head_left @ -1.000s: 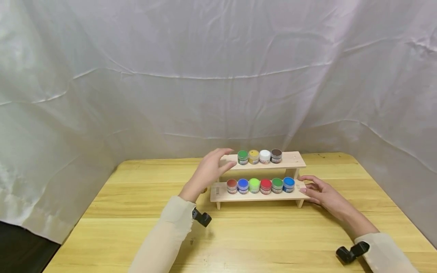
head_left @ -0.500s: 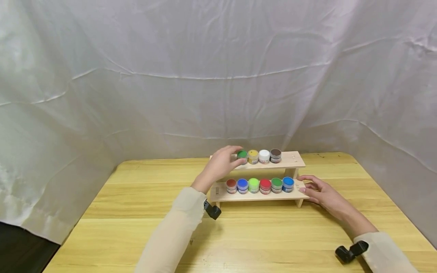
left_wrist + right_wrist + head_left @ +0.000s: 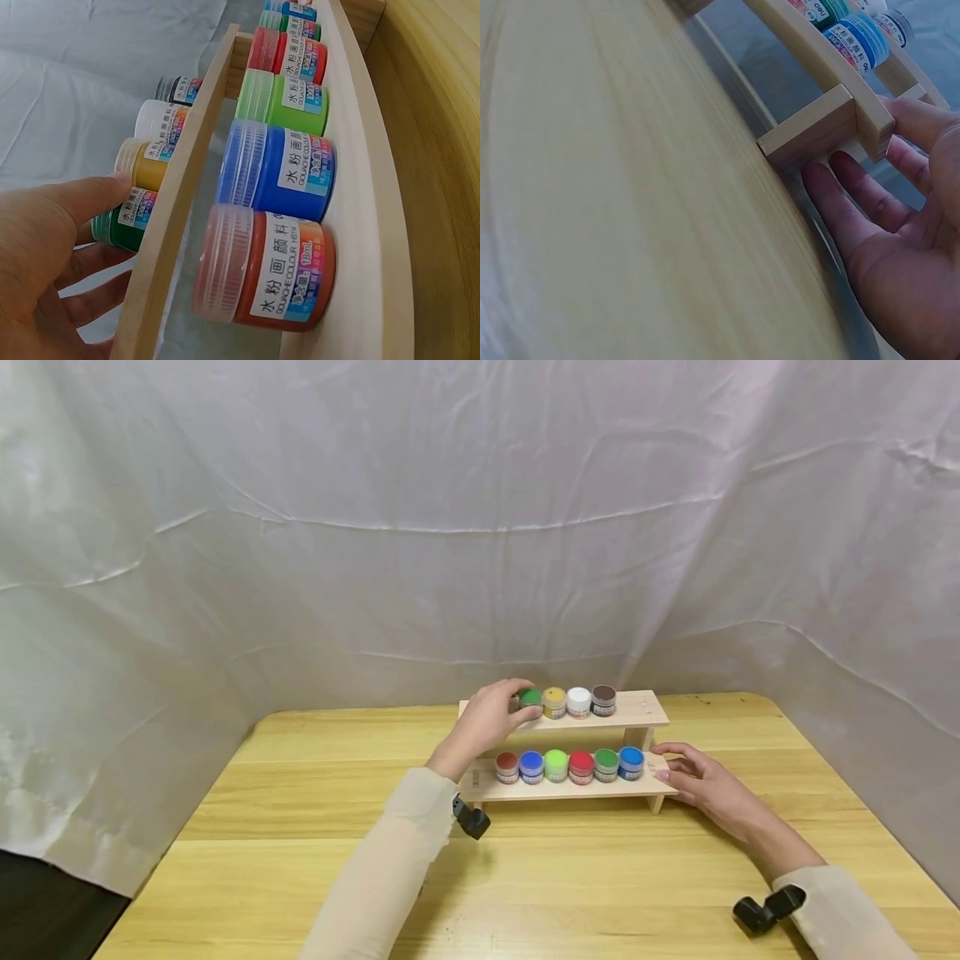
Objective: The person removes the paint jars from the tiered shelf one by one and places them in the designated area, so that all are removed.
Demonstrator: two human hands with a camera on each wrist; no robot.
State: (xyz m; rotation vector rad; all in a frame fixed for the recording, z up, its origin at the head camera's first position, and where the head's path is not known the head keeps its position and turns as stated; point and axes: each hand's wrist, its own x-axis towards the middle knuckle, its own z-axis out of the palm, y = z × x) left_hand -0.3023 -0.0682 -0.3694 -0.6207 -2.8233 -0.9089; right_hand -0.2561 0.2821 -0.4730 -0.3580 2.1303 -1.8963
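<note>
A two-step wooden rack (image 3: 478, 789) holds small gouache paint jars on both shelves. At the upper shelf's left end, my left hand (image 3: 487, 714) pinches a green paint jar (image 3: 530, 698). In the left wrist view the thumb lies near that jar's rim, beside a yellow jar (image 3: 150, 161), and the other fingers reach behind the shelf. My right hand (image 3: 716, 797) grips the right end of the lower shelf. The right wrist view has its thumb at the shelf end (image 3: 874, 124) and its fingers bent near the leg.
White (image 3: 579, 702) and dark brown (image 3: 603, 700) jars continue the upper row. Along the lower shelf stand several jars, from a brownish-red jar (image 3: 507, 767) to a blue jar (image 3: 632, 762). A pale cloth (image 3: 420, 593) hangs behind the wooden table (image 3: 300, 827).
My left hand has moved right and its thumb and fingers have closed round the green paint jar. The right hand has stayed at the rack's end.
</note>
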